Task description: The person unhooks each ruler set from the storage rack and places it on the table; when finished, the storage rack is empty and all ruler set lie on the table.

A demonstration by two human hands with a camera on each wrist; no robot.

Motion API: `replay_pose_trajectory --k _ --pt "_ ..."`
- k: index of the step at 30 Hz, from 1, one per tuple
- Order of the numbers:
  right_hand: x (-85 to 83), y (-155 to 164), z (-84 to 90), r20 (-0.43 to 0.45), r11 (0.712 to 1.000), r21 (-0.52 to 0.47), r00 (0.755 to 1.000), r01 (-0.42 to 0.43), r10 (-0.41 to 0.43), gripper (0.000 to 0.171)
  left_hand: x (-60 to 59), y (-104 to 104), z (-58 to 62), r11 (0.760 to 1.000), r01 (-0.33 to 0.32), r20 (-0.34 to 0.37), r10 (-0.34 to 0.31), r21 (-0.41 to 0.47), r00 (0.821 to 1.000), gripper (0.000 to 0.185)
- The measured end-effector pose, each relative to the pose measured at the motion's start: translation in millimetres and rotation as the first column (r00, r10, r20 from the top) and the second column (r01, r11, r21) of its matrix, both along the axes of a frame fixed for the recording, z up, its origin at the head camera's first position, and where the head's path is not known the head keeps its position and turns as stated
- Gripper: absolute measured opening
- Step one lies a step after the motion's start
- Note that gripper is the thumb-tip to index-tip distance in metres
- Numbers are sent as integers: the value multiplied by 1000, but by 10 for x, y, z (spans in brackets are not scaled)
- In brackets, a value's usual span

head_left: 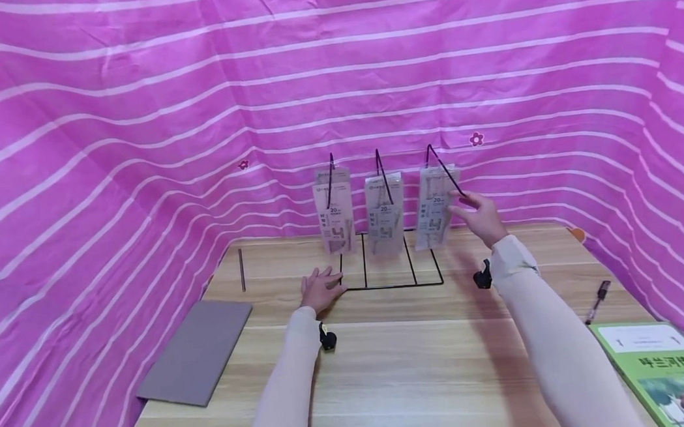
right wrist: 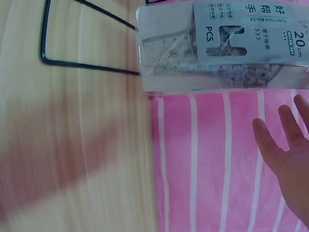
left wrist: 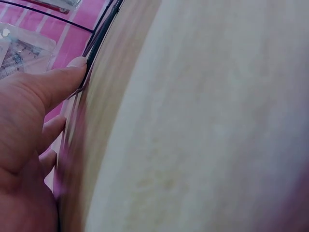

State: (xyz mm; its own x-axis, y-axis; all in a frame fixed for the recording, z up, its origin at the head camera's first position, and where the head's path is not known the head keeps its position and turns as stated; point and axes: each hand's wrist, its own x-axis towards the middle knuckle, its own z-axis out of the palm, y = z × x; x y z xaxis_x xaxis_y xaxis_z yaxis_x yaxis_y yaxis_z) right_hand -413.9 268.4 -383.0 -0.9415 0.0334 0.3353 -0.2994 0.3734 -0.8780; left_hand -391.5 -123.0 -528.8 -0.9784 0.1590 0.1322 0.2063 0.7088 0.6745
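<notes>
A black wire rack stands on the table with three long hooks. One clear pack of rulers hangs on each: a left pack, a middle pack and a right pack. My left hand lies at the base's front left corner, its thumb pressing the wire and the other fingers spread beyond it. At the tip of the right hook is my right hand, thumb and forefinger apart beside the right pack. In the right wrist view, three of its fingers extend below that pack.
A grey folder-like board lies at the left, with a thin dark rod behind it. At the right are a green book and a short black cable. A pink striped cloth surrounds the wooden table.
</notes>
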Motion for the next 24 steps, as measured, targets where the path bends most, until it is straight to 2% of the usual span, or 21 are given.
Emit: replay_pose_trajectory --k 5,11,16,24 --pt "4 -20 24 18 998 -62 1000 -21 22 50 11 20 11 1000 8 14 -8 -1 1000 45" --pt "-9 -36 34 -28 999 -52 999 13 -15 45 8 32 13 1000 4 7 -4 -25 1000 45" --pt "-9 -47 36 -70 997 -71 997 11 -16 43 0 18 17 1000 5 12 -4 -22 1000 45" --pt "21 -43 26 -68 996 -86 998 0 -5 43 -23 -13 -14 1000 0 7 0 -11 1000 45"
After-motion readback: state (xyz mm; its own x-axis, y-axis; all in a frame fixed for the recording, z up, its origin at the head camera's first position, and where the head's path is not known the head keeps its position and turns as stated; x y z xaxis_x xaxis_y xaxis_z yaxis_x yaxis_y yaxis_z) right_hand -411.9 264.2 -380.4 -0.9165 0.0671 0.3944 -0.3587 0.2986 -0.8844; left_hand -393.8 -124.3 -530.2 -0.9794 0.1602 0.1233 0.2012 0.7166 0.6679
